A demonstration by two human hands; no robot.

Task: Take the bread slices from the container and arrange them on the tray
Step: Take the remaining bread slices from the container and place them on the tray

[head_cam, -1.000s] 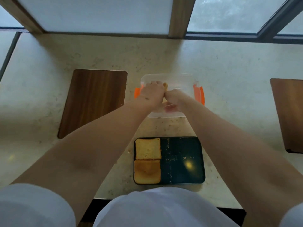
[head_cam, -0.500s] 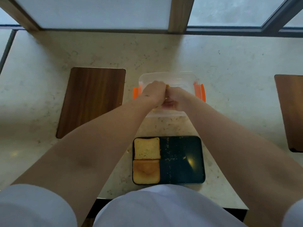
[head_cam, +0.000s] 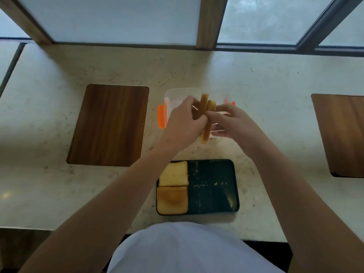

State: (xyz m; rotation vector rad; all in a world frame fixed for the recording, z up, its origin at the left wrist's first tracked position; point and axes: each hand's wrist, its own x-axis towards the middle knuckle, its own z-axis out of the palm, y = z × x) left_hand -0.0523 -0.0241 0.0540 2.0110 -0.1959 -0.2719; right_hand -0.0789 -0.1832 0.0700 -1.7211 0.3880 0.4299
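Two bread slices stand on edge side by side above the clear container [head_cam: 173,95], which has orange clips. My left hand [head_cam: 183,123] grips the longer left slice [head_cam: 203,107]. My right hand [head_cam: 230,123] holds the shorter right slice [head_cam: 211,105]. The two hands touch at the fingertips. Nearer to me lies the dark tray [head_cam: 212,186], scattered with crumbs. Two slices lie flat in its left column: a pale one [head_cam: 173,174] at the back and a browner one [head_cam: 171,200] in front. The tray's right part is bare.
A wooden board [head_cam: 108,125] is set into the pale stone counter left of the container, and another board [head_cam: 340,134] sits at the right. Window frames run along the counter's far edge. The counter's near edge is just below the tray.
Both hands have risen out of the container, lifting the two slices on edge above its rim. The slices on the tray have not moved.
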